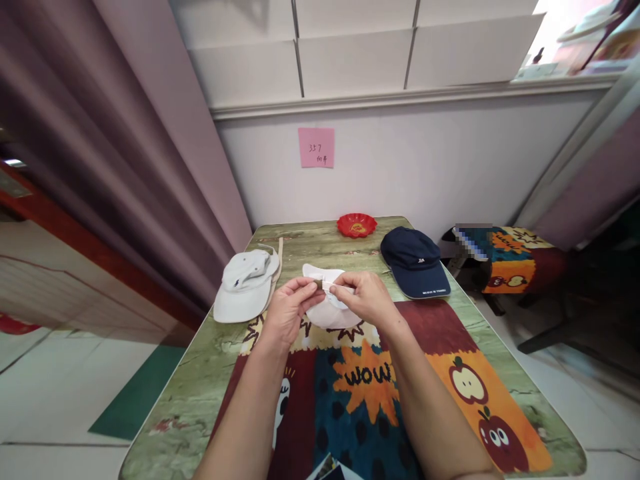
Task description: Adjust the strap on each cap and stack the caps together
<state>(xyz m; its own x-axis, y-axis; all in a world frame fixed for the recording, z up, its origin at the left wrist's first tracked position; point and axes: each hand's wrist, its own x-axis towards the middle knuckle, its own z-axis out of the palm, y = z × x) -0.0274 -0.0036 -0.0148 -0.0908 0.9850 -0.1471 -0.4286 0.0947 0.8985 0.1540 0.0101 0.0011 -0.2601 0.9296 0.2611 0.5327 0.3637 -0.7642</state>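
Note:
In the middle of the table a white cap [330, 316] lies between my hands, its back strap [326, 286] raised toward me. My left hand [286, 308] pinches one end of the strap, where a small brownish piece, perhaps a buckle, shows at the fingertips. From the other side my right hand [369, 300] pinches the strap with thumb and forefinger, covering part of the cap. To the left sits an off-white cap [245, 283] with a small dark logo. A navy cap [415, 261] with white lettering on its brim rests to the right.
A red scalloped dish [357, 225] stands at the table's far edge. Under my arms spreads a colourful printed mat [350, 400] on the green wood-patterned table [165, 407]. A pink note [317, 148] is on the wall behind. At right stands a cloth-covered stool [520, 257].

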